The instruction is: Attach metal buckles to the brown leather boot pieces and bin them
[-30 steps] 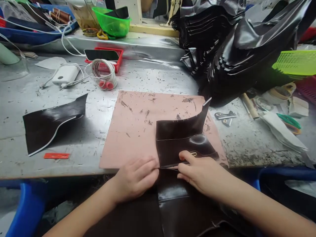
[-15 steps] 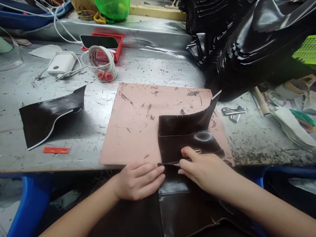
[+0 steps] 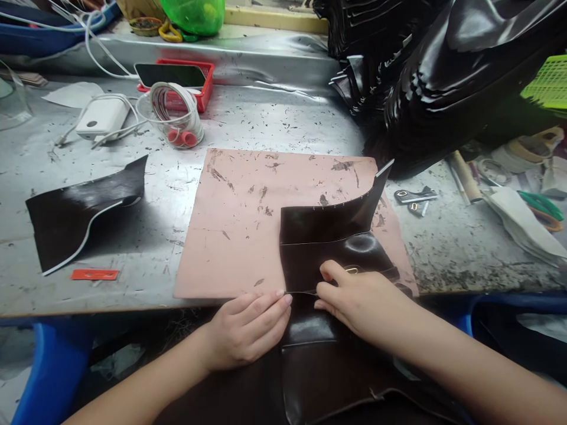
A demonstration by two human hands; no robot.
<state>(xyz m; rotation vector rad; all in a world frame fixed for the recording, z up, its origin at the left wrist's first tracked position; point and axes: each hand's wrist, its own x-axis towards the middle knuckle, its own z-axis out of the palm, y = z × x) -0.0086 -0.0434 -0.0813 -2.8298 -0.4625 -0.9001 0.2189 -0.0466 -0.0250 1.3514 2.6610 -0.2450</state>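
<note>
A glossy dark brown leather piece lies on the pink mat and folds down over the table's front edge, its lower part hanging towards me. My left hand is closed on the edge of the leather at the fold, fingertips pressed together. To its right, my right hand has its fingers curled at the same edge, pinching there; a small tool in it, if any, is hidden. A gold-coloured buckle shows just behind the right-hand knuckles.
Under the leather is the pink mat. At left lie another white-edged leather piece and an orange strip. A big stack of dark leather rises at back right, near small buckled straps. Blue bins stand below the table.
The view has shifted slightly, so the table things sit a little further left. Both hands keep nearly the same place on the leather, which looks drawn straighter between them.
</note>
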